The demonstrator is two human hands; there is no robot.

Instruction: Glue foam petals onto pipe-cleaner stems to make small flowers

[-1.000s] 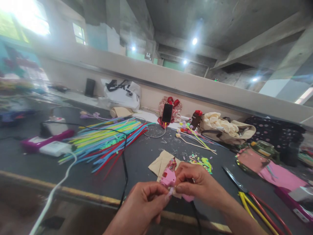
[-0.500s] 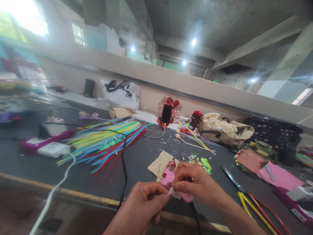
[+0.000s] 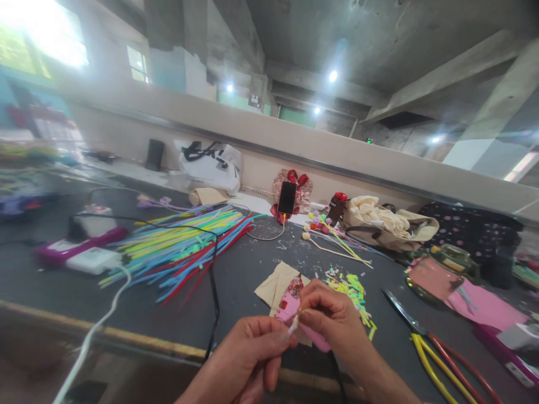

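My left hand [image 3: 261, 342] pinches a small pale piece [image 3: 293, 324] between thumb and forefinger. The fingertips of my right hand [image 3: 326, 314] are closed at the upper end of that same piece, which is too small to name. Just behind the hands, a pink device [image 3: 287, 306] with a crusted, multicoloured tip lies on a folded beige cloth [image 3: 269, 283], partly hidden by my right hand. Short yellow, green and pale cut pieces [image 3: 351, 289] are scattered beyond and beside my right hand.
Coloured fuzzy stems [image 3: 185, 241] lie at left, crossed by a black cable. A purple power strip [image 3: 59, 251] sits further left. A phone [image 3: 287, 197] leans at the back. Scissors [image 3: 406, 314] with yellow and red handles lie right, near a green-lidded jar [image 3: 438, 272].
My right hand has shifted slightly right and turned, uncovering more of the cut pieces. The small pale piece shows more clearly between both hands' fingertips.
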